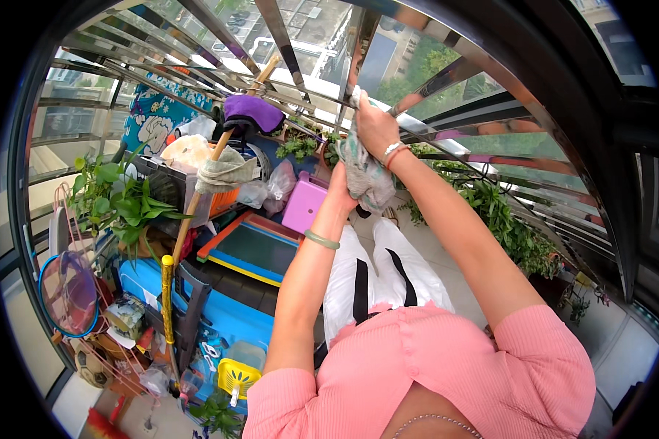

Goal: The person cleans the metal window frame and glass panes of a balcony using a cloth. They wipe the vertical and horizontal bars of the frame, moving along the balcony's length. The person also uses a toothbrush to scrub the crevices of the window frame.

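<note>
A grey-white rag (pixel 370 179) with green marks hangs bunched in front of me, beside the metal railing. My right hand (pixel 377 130), a red and a white band at its wrist, is closed on the rag's upper part against an upright metal bar (pixel 344 86). Lower down, my left hand (pixel 342 186) grips the rag's hanging side; a pale green bangle sits on that forearm. Some of the fingers on both hands are hidden by the cloth and the hands themselves.
A pink stool (pixel 305 203) and a colour-framed drawing board (pixel 245 247) lie left of my legs. A wooden pole (pixel 201 175) with cloth tied on leans there, near a purple cloth item (pixel 252 113). Leafy plants (pixel 494 212) line the right railing; a blue bin lid (pixel 238 318) is lower left.
</note>
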Available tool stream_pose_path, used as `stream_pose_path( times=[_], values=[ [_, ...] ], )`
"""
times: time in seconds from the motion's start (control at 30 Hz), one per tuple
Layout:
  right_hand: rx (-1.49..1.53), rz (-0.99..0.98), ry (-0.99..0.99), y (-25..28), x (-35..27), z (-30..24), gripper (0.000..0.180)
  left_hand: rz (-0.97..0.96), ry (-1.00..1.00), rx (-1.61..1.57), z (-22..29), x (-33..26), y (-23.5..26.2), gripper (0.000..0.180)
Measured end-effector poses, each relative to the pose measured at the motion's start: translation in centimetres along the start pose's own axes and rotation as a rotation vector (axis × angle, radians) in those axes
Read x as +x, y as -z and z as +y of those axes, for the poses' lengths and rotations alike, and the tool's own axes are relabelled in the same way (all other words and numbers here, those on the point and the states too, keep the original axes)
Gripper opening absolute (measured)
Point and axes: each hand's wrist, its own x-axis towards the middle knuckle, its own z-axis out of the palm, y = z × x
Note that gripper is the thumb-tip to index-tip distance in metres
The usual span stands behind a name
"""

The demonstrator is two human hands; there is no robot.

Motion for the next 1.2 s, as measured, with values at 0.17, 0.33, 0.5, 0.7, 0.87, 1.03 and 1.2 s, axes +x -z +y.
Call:
stream_pose_path(
  times=[0.17,0.33,0.5,0.7,0.87,1.03,1.2],
  values=[
    [-0.013,0.003,0.041,0.2,0.1,0.0,0.048,-0.17,0.021,0.023,0.5,1.4,1.8,0.038],
    [-0.181,-0.107,-0.022,2.1,-4.0,1.1,0.056,-0.036,0.08,-0.036,-3.8,0.2,1.9,0.037],
    [-0.052,0.063,-0.027,-0.6,0.2,0.1,0.045,-0.086,0.018,-0.004,0.9,0.3,0.5,0.037],
    [-0.11,-0.157,-0.042,2.5,-1.2,-1.8,0.036,-0.034,0.023,-0.015,-0.2,-1.5,0.4,0.036],
    [-0.187,-0.185,0.134,3.4,-2.5,-5.2,0.041,-0.103,0.046,-0.109,0.1,-4.0,2.3,0.033],
    [0.212,-0.072,0.304,2.2,0.8,-11.4,0.026,-0.001,-0.063,0.05,3.3,-5.4,3.1,0.027],
    [0.1,-0.134,0.282,-0.9,3.8,-16.6,0.032,0.176,-0.259,0.219,3.0,-6.1,4.2,0.033]
  ],
)
